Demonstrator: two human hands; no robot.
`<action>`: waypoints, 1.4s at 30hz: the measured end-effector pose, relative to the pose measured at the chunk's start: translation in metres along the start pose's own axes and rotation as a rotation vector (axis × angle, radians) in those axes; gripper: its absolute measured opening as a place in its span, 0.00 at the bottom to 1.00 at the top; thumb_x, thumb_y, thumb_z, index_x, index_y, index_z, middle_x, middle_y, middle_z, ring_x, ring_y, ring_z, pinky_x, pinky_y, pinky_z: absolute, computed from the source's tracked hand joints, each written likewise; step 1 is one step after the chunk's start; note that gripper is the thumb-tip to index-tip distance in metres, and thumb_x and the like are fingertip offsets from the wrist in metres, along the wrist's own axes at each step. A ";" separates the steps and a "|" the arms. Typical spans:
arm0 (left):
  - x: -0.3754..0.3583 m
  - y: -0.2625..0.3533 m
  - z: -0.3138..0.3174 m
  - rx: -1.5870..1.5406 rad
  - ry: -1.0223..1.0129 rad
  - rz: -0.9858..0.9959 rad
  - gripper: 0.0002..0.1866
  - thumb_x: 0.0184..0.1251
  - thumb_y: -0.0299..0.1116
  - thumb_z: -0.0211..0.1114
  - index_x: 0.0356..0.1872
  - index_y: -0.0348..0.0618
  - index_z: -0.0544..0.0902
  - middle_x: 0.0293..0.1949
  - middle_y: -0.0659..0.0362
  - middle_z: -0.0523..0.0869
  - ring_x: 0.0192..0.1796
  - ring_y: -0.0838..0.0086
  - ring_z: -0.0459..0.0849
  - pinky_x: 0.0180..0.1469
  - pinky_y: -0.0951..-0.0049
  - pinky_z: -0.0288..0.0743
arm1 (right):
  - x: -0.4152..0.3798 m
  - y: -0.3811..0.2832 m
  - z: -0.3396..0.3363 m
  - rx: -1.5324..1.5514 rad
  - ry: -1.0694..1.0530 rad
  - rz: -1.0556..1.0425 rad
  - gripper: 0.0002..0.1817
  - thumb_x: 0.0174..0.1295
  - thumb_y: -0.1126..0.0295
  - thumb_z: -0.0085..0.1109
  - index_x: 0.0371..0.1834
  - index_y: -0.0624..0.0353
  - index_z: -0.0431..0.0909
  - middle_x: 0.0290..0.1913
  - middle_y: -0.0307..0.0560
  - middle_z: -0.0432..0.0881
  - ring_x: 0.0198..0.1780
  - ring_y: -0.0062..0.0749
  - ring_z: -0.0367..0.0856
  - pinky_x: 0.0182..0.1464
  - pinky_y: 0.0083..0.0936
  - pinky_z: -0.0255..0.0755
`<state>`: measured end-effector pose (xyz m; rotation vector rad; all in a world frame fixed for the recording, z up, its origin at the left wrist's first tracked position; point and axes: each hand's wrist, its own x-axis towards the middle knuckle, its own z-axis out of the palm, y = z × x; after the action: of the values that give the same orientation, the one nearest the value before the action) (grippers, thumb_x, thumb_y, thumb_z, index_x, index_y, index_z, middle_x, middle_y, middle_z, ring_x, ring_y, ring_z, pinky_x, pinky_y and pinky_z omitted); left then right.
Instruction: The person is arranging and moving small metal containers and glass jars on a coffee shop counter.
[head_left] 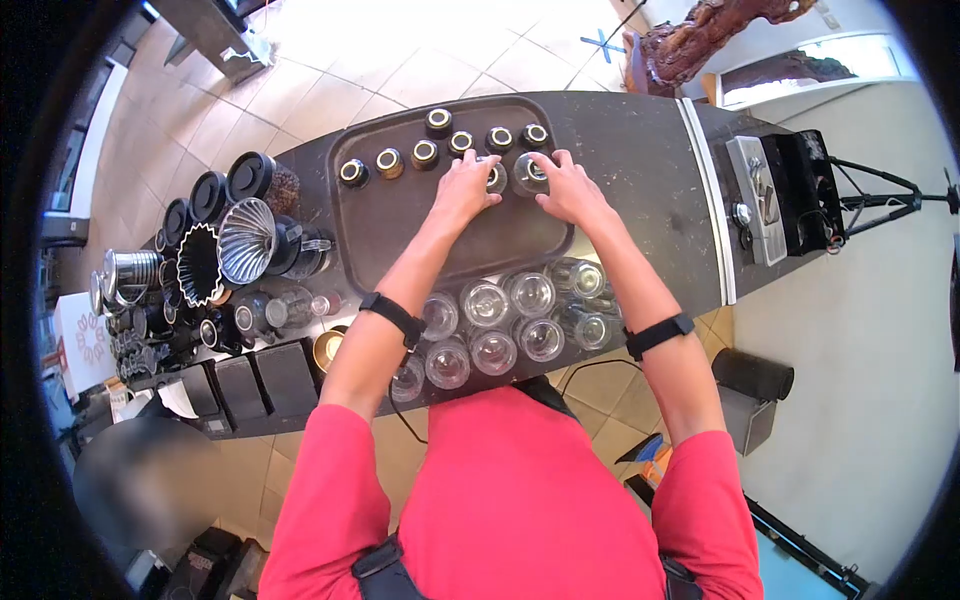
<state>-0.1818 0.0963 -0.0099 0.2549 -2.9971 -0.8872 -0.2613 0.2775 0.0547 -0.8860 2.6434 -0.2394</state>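
Nearest the body: forearms [400, 265] hanging above the glasses [493, 352]; carrying them high seems wise, a knocked glass being the likeliest mishap. Left hand [463, 192] bending over the left glass [496, 180], thumb and fingers pinching its sides. Right hand [578, 195] pinching the right glass [525, 177] likewise, just beside it. Both glasses resting on, or hovering just over, the tray [400, 240], toward its far right; cannot tell which. Gold rings [538, 170] showing in or behind them. Good handling would mean keeping both level, gripping lightly and not nudging the jars [425, 154] beyond.

Counts, near to far. Glasses crowding the tabletop [640, 180] edge: at least nine, arms possibly hiding more. Held: two. Black-lidded canisters [262, 178] standing left of the tray: three. Gold-ringed jars sitting on the tray: seven.
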 end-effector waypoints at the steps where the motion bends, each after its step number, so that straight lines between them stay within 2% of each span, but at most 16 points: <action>1: 0.001 0.000 0.002 -0.022 0.009 -0.006 0.39 0.48 0.36 0.82 0.66 0.52 0.78 0.56 0.46 0.80 0.59 0.49 0.81 0.61 0.54 0.78 | 0.006 -0.002 0.006 -0.012 -0.027 0.017 0.39 0.57 0.69 0.67 0.75 0.39 0.66 0.71 0.57 0.66 0.67 0.60 0.73 0.66 0.49 0.74; 8: 0.006 0.001 -0.003 -0.074 -0.031 -0.032 0.38 0.45 0.32 0.82 0.64 0.48 0.80 0.51 0.42 0.82 0.56 0.47 0.84 0.60 0.54 0.78 | 0.047 0.001 0.029 -0.105 -0.179 0.056 0.45 0.54 0.72 0.68 0.77 0.31 0.64 0.71 0.54 0.65 0.65 0.61 0.76 0.64 0.50 0.77; 13: 0.010 0.002 -0.001 -0.069 -0.056 -0.063 0.38 0.43 0.31 0.83 0.63 0.48 0.80 0.52 0.42 0.82 0.56 0.47 0.84 0.60 0.54 0.79 | 0.053 -0.002 0.036 -0.090 -0.117 0.078 0.41 0.47 0.68 0.77 0.67 0.39 0.70 0.66 0.58 0.69 0.62 0.62 0.79 0.59 0.51 0.80; 17: 0.009 0.005 0.004 -0.056 -0.033 -0.047 0.39 0.43 0.30 0.83 0.63 0.48 0.79 0.54 0.43 0.81 0.57 0.47 0.83 0.60 0.53 0.79 | 0.047 -0.001 0.026 -0.076 -0.116 0.074 0.42 0.46 0.67 0.79 0.67 0.40 0.70 0.63 0.58 0.72 0.59 0.64 0.80 0.58 0.50 0.81; 22: 0.012 0.006 0.009 -0.046 -0.039 -0.077 0.41 0.40 0.31 0.83 0.64 0.49 0.79 0.56 0.43 0.79 0.58 0.43 0.81 0.61 0.51 0.78 | 0.006 -0.024 -0.053 0.000 0.033 0.083 0.39 0.45 0.64 0.79 0.65 0.46 0.73 0.59 0.60 0.75 0.56 0.65 0.82 0.57 0.49 0.80; 26: 0.013 0.008 0.006 -0.047 -0.085 -0.084 0.42 0.39 0.31 0.84 0.64 0.50 0.79 0.58 0.42 0.78 0.59 0.42 0.80 0.61 0.50 0.78 | -0.039 -0.023 -0.094 0.189 0.233 0.022 0.35 0.46 0.63 0.76 0.61 0.48 0.75 0.56 0.58 0.77 0.53 0.59 0.84 0.56 0.46 0.80; 27: 0.013 0.006 0.006 -0.012 -0.084 -0.083 0.40 0.40 0.34 0.83 0.62 0.50 0.80 0.57 0.41 0.78 0.59 0.43 0.80 0.61 0.52 0.78 | -0.051 -0.024 -0.103 0.202 0.265 0.042 0.35 0.47 0.62 0.77 0.61 0.48 0.76 0.54 0.54 0.78 0.51 0.53 0.85 0.55 0.43 0.80; 28: 0.012 0.009 0.000 -0.011 -0.080 -0.080 0.40 0.40 0.34 0.83 0.62 0.50 0.80 0.57 0.41 0.78 0.59 0.43 0.80 0.61 0.52 0.78 | -0.062 -0.020 -0.108 0.201 0.270 0.040 0.35 0.47 0.62 0.77 0.61 0.48 0.76 0.54 0.54 0.78 0.51 0.53 0.85 0.55 0.43 0.80; 30: 0.006 0.015 -0.012 -0.114 -0.015 -0.106 0.37 0.43 0.37 0.81 0.61 0.48 0.81 0.53 0.41 0.82 0.57 0.47 0.83 0.60 0.54 0.78 | -0.089 -0.006 -0.114 0.380 0.314 -0.019 0.36 0.47 0.63 0.78 0.63 0.48 0.75 0.55 0.49 0.80 0.50 0.43 0.85 0.57 0.37 0.78; 32: -0.001 0.014 -0.030 -0.284 0.063 -0.036 0.32 0.48 0.40 0.78 0.58 0.46 0.81 0.46 0.44 0.86 0.48 0.57 0.88 0.55 0.60 0.80 | -0.119 0.007 -0.115 0.508 0.292 0.015 0.36 0.48 0.63 0.78 0.64 0.47 0.75 0.55 0.48 0.80 0.50 0.39 0.84 0.56 0.34 0.78; 33: -0.009 0.018 -0.047 -0.431 0.041 -0.062 0.32 0.48 0.40 0.78 0.59 0.47 0.81 0.49 0.45 0.86 0.50 0.58 0.87 0.55 0.62 0.81 | -0.134 0.010 -0.117 0.632 0.271 0.045 0.36 0.49 0.64 0.78 0.65 0.47 0.75 0.55 0.46 0.81 0.50 0.34 0.84 0.56 0.31 0.78; 34: -0.020 0.025 -0.065 -0.578 0.023 -0.085 0.33 0.49 0.40 0.79 0.60 0.48 0.81 0.51 0.47 0.85 0.51 0.59 0.87 0.55 0.63 0.81 | -0.149 0.011 -0.118 0.631 0.276 0.031 0.36 0.49 0.64 0.78 0.65 0.47 0.75 0.55 0.46 0.81 0.50 0.34 0.84 0.56 0.31 0.78; 35: -0.035 0.033 -0.086 -0.787 -0.029 -0.166 0.29 0.52 0.37 0.78 0.59 0.48 0.82 0.50 0.55 0.86 0.50 0.70 0.85 0.53 0.70 0.81 | -0.166 0.011 -0.119 0.701 0.279 0.065 0.36 0.50 0.66 0.78 0.65 0.48 0.75 0.56 0.46 0.81 0.51 0.33 0.83 0.55 0.30 0.78; 36: -0.050 0.038 -0.099 -0.781 -0.015 -0.161 0.29 0.52 0.37 0.78 0.59 0.48 0.82 0.50 0.55 0.86 0.50 0.70 0.85 0.53 0.70 0.81 | -0.181 0.012 -0.120 0.771 0.285 0.097 0.35 0.51 0.67 0.78 0.65 0.49 0.74 0.57 0.46 0.80 0.52 0.31 0.83 0.54 0.29 0.79; 38: -0.084 0.045 -0.116 -1.002 0.099 -0.116 0.26 0.56 0.33 0.76 0.59 0.49 0.82 0.52 0.59 0.84 0.53 0.75 0.83 0.53 0.74 0.81 | -0.204 0.023 -0.113 0.793 0.313 0.082 0.35 0.51 0.69 0.78 0.65 0.51 0.74 0.56 0.45 0.80 0.52 0.31 0.83 0.51 0.27 0.80; 42: -0.165 0.061 -0.138 -1.055 0.278 -0.048 0.27 0.57 0.31 0.75 0.60 0.48 0.80 0.54 0.60 0.82 0.56 0.73 0.81 0.55 0.72 0.80 | -0.238 0.042 -0.092 0.992 0.308 0.085 0.36 0.51 0.71 0.78 0.65 0.50 0.74 0.55 0.44 0.79 0.52 0.30 0.83 0.50 0.25 0.80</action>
<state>-0.0217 0.0978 0.1458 0.3634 -1.9181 -2.0274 -0.1413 0.4606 0.1922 -0.3977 2.2970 -1.5776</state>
